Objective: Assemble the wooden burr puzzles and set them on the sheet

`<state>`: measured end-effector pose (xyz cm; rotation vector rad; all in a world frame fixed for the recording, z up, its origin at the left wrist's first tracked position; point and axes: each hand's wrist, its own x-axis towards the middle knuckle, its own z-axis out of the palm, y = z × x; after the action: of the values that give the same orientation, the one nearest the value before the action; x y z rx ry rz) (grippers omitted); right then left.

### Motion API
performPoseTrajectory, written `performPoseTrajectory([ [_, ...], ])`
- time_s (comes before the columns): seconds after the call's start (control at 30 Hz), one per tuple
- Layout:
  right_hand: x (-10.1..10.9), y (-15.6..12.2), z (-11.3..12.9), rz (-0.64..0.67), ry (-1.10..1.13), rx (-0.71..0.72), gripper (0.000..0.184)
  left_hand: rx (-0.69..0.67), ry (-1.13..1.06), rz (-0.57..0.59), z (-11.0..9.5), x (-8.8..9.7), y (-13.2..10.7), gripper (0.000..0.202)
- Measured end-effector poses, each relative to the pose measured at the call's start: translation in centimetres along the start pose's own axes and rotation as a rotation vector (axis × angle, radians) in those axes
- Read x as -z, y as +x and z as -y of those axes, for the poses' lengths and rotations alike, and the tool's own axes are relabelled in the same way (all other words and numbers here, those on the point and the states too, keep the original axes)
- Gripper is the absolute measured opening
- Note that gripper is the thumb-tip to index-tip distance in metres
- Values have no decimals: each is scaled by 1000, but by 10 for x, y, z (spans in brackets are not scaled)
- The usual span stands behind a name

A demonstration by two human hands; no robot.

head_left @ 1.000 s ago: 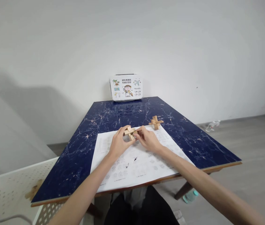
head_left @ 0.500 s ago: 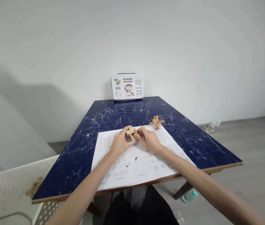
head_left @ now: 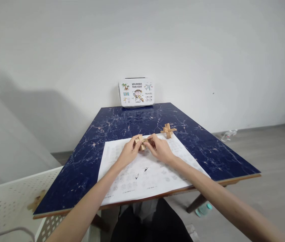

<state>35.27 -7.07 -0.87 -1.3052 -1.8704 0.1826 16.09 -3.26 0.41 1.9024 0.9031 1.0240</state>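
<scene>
My left hand (head_left: 129, 153) and my right hand (head_left: 160, 149) meet over a white instruction sheet (head_left: 145, 174), fingers curled round a small wooden interlocking puzzle (head_left: 140, 142). Only its light wooden bars show between my fingertips; the rest is hidden by my fingers. A second wooden puzzle (head_left: 168, 130), cross-shaped, stands on the far right corner of the sheet, a short way beyond my right hand and untouched.
The sheet lies on a dark blue marbled table (head_left: 122, 124). A printed cartoon box (head_left: 135, 92) stands at the far edge against the white wall. A white perforated chair (head_left: 8, 205) is at lower left. A plastic bottle (head_left: 228, 134) lies on the floor at right.
Both hands have turned the wooden puzzle slightly between them and shifted a little; the bar that stuck out sideways is now tucked in. The other puzzle has not moved.
</scene>
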Motion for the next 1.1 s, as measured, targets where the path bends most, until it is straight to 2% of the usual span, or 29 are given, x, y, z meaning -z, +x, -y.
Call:
performPoseTrajectory([
  [0.23,-4,2,-5,3,-8,1,24,78,-158,-12,7,-1,6,43],
  [0.4,-3,1,-7,-9,-3,-18,21,69,-90,1,1,-2,1,45],
  [0.47,-3,2,-7,-5,7,-27,19,50,-52,24,-2,-2,0,57],
  [0.57,-2,2,-6,8,15,-43,18,1,72,-6,-2,-2,-1,72],
  [0.73,-3,1,-6,9,6,-27,17,-83,291,-49,-4,1,-2,63],
  [0.93,-5,0,-6,8,31,1,21,-138,442,-65,-9,2,-4,56],
  [1.1,0,-2,-3,36,49,87,19,-136,434,-38,-6,1,-6,57],
])
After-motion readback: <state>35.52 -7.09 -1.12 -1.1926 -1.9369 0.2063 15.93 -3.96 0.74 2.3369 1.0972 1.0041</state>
